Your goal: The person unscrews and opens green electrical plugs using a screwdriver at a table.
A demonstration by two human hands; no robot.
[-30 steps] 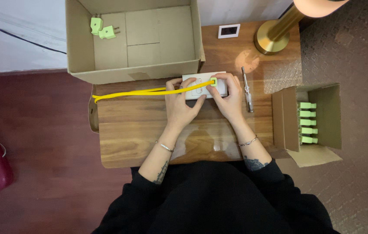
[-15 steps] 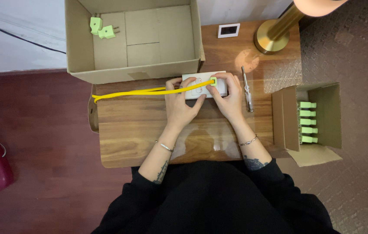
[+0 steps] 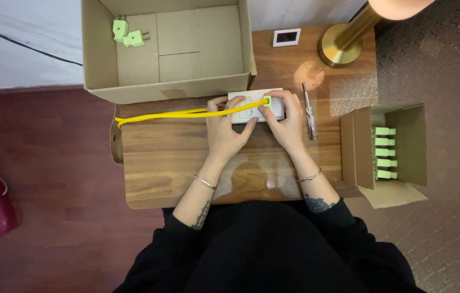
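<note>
Gripping white socket strip (image 3: 247,105) — both hands, left hand (image 3: 226,129), right hand (image 3: 287,120), green plug (image 3: 267,101) seated.

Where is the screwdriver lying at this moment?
The screwdriver lies on the wooden table, just right of the right hand, below the brass lamp base.

Brown open carton (image 3: 100,59) (far-left), smaller brown carton (image 3: 357,146) right, white card (image 3: 287,37).

Wooden table (image 3: 175,173), brass lamp (image 3: 343,43)
</note>
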